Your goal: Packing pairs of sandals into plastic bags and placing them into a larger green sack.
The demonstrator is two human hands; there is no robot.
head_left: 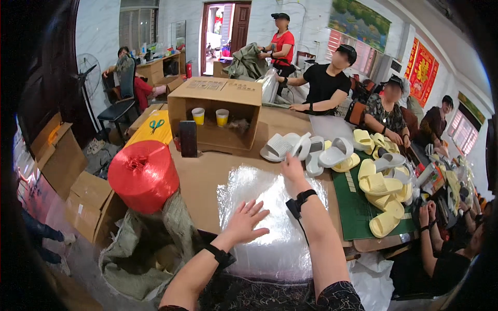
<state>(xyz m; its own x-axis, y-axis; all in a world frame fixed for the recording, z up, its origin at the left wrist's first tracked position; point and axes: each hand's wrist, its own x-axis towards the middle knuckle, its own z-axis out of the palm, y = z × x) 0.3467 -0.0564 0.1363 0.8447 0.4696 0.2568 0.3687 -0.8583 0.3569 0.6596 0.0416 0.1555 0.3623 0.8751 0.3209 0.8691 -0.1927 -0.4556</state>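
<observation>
My left hand [244,224] is held palm down with its fingers spread, over a stack of clear plastic bags [270,262] on the table in front of me. Farther off, my right hand [293,170] reaches to a group of pale grey slide slippers and grips a slipper [302,147], which is tilted up on its side. Another grey slipper [276,145] lies just left of it. More grey slippers [335,150] rest to the right, with a pale yellow slipper [346,163] among them. My right fingertips are partly hidden by the hand.
A cardboard box [215,90] lies on its side, two cups [222,117] inside. A dark upright block [188,139] stands by it. Red twine [142,176] tops a sack [135,254] at left; scissors [156,125] lie behind. Yellow slippers [381,184] cover a green mat [348,207]. Several people work around.
</observation>
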